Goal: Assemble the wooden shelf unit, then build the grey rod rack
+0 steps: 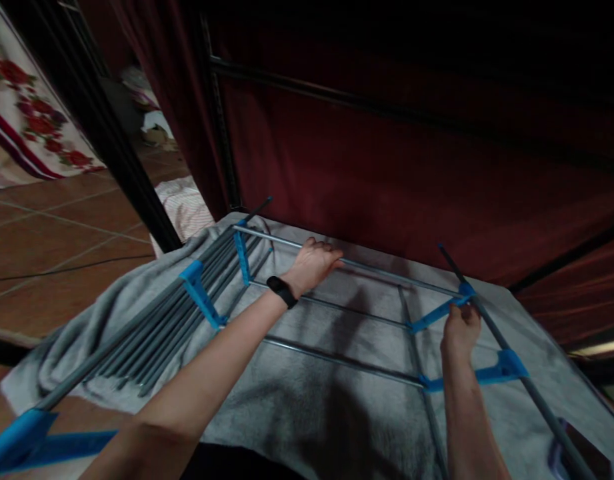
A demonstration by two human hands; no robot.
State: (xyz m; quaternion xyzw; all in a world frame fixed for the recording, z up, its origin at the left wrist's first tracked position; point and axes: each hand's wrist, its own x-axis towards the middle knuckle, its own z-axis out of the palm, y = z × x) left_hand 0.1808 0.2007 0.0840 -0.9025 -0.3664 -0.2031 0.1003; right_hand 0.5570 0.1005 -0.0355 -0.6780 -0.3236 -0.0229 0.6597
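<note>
A partly assembled rack of grey metal tubes and blue plastic brackets lies across a grey blanket [307, 393]. My left hand [314, 263], with a black band on its wrist, is closed around the far metal crossbar [387, 272]. At the crossbar's right end, my right hand [461, 327] has its fingers closed on a blue bracket [439, 313]. That bracket sits on the long right tube [494, 330]. Nearer to me on this tube is another blue bracket [504, 367]. On the left side, a blue bracket [201, 293] joins the long left tube [117, 343].
Several loose grey tubes [171, 327] lie bundled on the blanket at the left. A dark red curtain [347, 180] hangs behind a black metal frame [94, 127]. Tiled floor [61, 233] shows at the left. A dark flat object [581, 450] rests at the lower right.
</note>
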